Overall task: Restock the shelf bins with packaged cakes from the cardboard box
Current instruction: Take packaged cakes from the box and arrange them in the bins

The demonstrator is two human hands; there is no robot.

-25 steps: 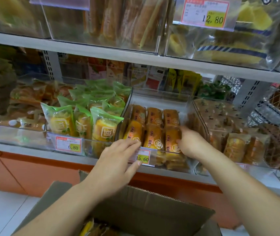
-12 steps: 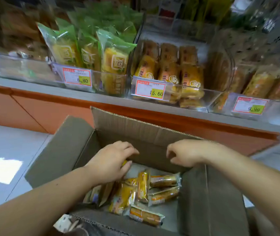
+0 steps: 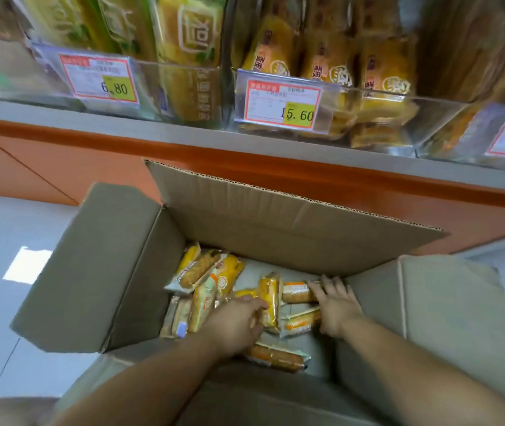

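The cardboard box [image 3: 275, 229] stands open on the floor [image 3: 14, 229] just in front of the shelf [image 3: 153, 135], with its far flap upright and its side flaps folded outward. A loose layer of packaged cakes [image 3: 205, 272] lies on its bottom, mostly heaped toward the left and middle, some flat and some propped on edge. Both hands are down inside the box. The left hand [image 3: 236, 322] is seen from the back, its fingers bent against the side of a yellow packet [image 3: 269, 298] that stands on edge in the middle of the box. Whether they actually grip it I cannot tell, since the hand hides the contact. The right hand [image 3: 337, 305] is spread, with fairly straight fingers, and its fingertips rest on the end of a packet holding a brown cake [image 3: 295, 293] that lies flat near the far wall; it grips nothing. Another flat packet [image 3: 299, 322] lies between the two hands, and one more [image 3: 275, 356] lies nearest the person, just below the left wrist. On the shelf above, clear bins stand side by side. The middle bin [image 3: 435, 118] carries a price tag reading 15.60 [image 3: 282, 103] and holds orange-wrapped cakes [image 3: 328, 56] standing in rows. The left bin [image 3: 168, 87] carries a tag reading 6.80 [image 3: 100, 76] and holds green-wrapped cakes [image 3: 183, 35]. A third bin [image 3: 472, 130] at the right edge has its tag partly cut off by the frame. Below the shelf runs an orange panel [image 3: 60, 167].
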